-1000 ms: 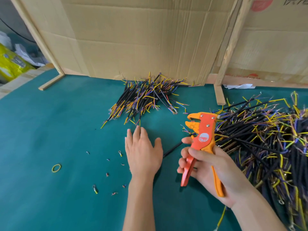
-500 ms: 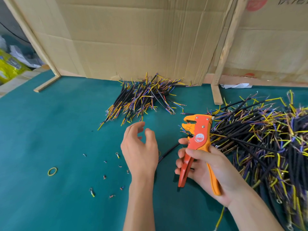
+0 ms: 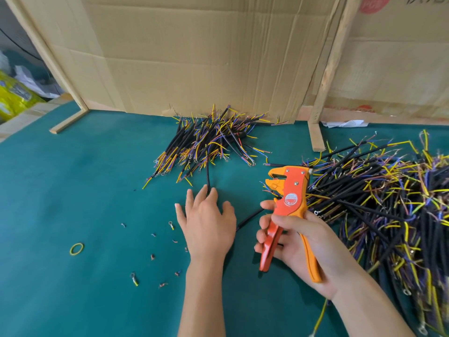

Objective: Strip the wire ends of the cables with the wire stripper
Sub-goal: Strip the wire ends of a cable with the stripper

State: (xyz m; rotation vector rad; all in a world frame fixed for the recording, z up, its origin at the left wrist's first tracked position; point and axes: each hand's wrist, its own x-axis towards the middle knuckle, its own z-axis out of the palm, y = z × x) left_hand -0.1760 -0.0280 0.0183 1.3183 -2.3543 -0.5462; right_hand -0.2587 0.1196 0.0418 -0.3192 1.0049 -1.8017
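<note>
My right hand [image 3: 298,242] grips the orange wire stripper [image 3: 288,203] by its handles, jaws up and pointing left. My left hand [image 3: 206,222] lies flat on the green mat [image 3: 73,190] with straight, spread fingers. A black cable [image 3: 208,176] runs from its fingertips up to the far pile of cables [image 3: 209,142], whose yellow, blue and purple wire ends stick out. Another black cable stretch [image 3: 250,218] shows between the two hands. A large heap of black cables [image 3: 388,203] with coloured wire ends fills the right side.
Cardboard sheets [image 3: 194,52] on wooden frames wall off the back. A wooden foot [image 3: 315,137] stands between the pile and the heap. Several insulation scraps and ring terminals [image 3: 171,224] lie left of my left hand, with a yellow rubber band [image 3: 76,248] further left.
My left hand was flat, then curled and lifted, and now lies flat again further forward. A black cable now stretches from its fingertips to the far pile. The stripper has hardly moved.
</note>
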